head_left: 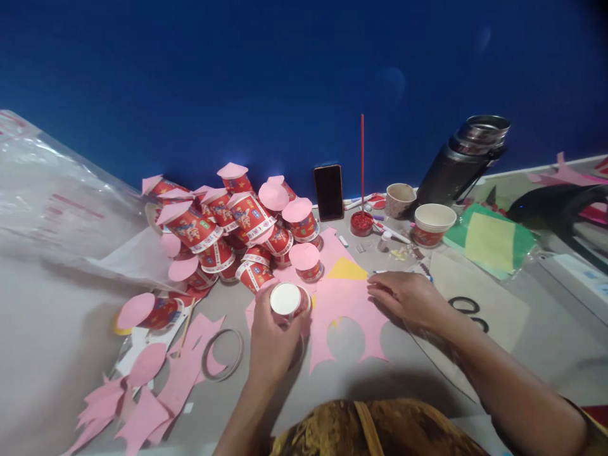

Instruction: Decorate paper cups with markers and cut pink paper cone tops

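**Left hand (276,337) grips a paper cup with a white round end (285,298) as right hand (408,296) rests by pink paper**

The left hand is wrapped around the cup's side, white end facing up, above the grey worktop (216,408). The right hand is loosely curled, its fingertips close together at the edge of a flat pink paper sheet with a round cut-out (339,297); whether it pinches anything cannot be told. Between the hands and slightly beyond them, a yellow paper piece (348,270) lies on the sheet.

Beyond and left of the left hand is a heap of red printed paper cups with pink paper tops (251,216). Nearer, left of that hand, lie a thin grey ring (205,360) and jagged pink paper offcuts (145,418).

Past the right hand stand a round tub of red bits (361,223), a white-rimmed stack of paper cups (434,220) and a tilted black flask with a metal neck (441,168). A dark upright phone (329,193) stands beyond both hands.
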Tool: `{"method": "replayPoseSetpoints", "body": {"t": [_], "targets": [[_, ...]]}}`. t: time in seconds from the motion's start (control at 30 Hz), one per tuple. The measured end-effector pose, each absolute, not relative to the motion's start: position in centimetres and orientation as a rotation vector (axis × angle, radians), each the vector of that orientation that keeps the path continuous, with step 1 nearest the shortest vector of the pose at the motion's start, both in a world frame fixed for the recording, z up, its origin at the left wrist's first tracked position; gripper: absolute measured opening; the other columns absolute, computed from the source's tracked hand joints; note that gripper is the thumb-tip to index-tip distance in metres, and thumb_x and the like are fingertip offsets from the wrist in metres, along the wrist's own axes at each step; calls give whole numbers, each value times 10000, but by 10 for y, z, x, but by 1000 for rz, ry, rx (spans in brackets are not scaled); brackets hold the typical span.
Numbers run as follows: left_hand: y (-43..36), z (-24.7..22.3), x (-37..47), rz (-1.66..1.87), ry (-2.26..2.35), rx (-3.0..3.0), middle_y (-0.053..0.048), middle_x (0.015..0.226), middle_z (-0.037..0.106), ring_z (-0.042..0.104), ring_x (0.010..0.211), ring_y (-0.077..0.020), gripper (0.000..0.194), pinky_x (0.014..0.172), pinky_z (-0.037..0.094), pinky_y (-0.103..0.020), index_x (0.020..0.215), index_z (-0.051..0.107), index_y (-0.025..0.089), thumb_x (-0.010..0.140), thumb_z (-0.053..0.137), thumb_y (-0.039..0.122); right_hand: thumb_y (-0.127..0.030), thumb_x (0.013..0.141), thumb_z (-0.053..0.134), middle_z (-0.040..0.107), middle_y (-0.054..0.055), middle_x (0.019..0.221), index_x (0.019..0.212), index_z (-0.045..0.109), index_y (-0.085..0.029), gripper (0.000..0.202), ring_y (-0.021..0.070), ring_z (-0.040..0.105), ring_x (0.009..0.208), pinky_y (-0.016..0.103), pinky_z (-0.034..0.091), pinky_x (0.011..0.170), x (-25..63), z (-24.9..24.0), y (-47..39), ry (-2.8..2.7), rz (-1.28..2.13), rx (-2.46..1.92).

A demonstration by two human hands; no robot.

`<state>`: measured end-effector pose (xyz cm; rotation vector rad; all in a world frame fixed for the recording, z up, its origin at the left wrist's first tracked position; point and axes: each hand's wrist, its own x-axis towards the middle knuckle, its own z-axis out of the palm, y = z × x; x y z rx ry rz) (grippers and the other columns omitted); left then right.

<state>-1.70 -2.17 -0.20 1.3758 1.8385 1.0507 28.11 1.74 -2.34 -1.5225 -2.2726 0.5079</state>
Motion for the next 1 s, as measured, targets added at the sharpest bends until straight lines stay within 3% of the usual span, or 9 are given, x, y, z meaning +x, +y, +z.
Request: {"method": "replayPoseSetpoints", "body": {"t": [0.17, 0.23, 0.3, 0.4, 0.43, 0.63, 0.73, 1.0], "targets": [[-19, -18, -20, 1108, 1907, 1533, -144, 1406, 610, 611, 1303, -356, 700, 1063, 553, -529, 1416, 552, 215, 794, 812, 401, -338, 1043, 600, 853, 69, 985, 1030, 796, -238, 221, 236, 768, 872, 296, 448, 730, 279, -17, 18, -2327, 595, -1568], [-25, -23, -23, 1189, 1922, 1588, -162, 1469, 551, 596, 1319, -345, 740, 1059, 557, -511, 1477, 510, 213, 827, 802, 414, -334, 1048, 592, 854, 64, 990, 1030, 794, -239, 223, 238, 771, 882, 298, 446, 739, 279, -17, 19, -2328, 614, -1572], [-35, -25, -29, 1222, 1930, 1675, -145, 1404, 580, 640, 1209, -305, 601, 973, 585, -456, 1426, 558, 219, 893, 755, 412, -339, 1051, 585, 857, 64, 1006, 1039, 796, -240, 234, 239, 774, 898, 300, 452, 751, 281, -18, 19, -2304, 598, -1572], [-51, -22, -44, 1073, 1895, 1885, -68, 1074, 679, 670, 985, -259, 192, 887, 563, -415, 1091, 687, 236, 971, 676, 385, -346, 1045, 570, 861, 71, 1030, 1043, 808, -243, 259, 245, 774, 917, 305, 453, 755, 286, -22, 22, -2241, 492, -1585], [-56, -21, -50, 974, 1864, 1946, -55, 992, 682, 668, 939, -257, 146, 862, 551, -411, 988, 696, 241, 980, 657, 382, -339, 1040, 561, 861, 69, 1012, 1024, 810, -243, 267, 242, 770, 901, 306, 447, 745, 288, -24, 23, -2222, 449, -1595], [-80, -32, -79, 498, 1680, 2113, -57, 900, 660, 644, 863, -273, 125, 783, 522, -397, 837, 692, 241, 895, 717, 350, -305, 980, 541, 839, 57, 877, 915, 798, -236, 273, 218, 716, 754, 307, 377, 654, 298, -26, 29, -2059, 270, -1773], [-87, -46, -84, 479, 1640, 2195, -63, 915, 652, 639, 882, -278, 77, 793, 517, -394, 852, 680, 241, 895, 693, 303, -318, 983, 530, 845, 65, 910, 946, 799, -237, 283, 227, 719, 773, 310, 372, 660, 300, -25, 31, -2015, 253, -1833], [-90, -48, -84, 531, 1574, 2320, -53, 902, 663, 633, 843, -254, 169, 761, 495, -360, 843, 641, 242, 1004, 595, 268, -316, 999, 551, 853, 54, 976, 971, 791, -237, 255, 232, 730, 840, 308, 366, 685, 295, -19, 31, -2080, 388, -1907]]}}
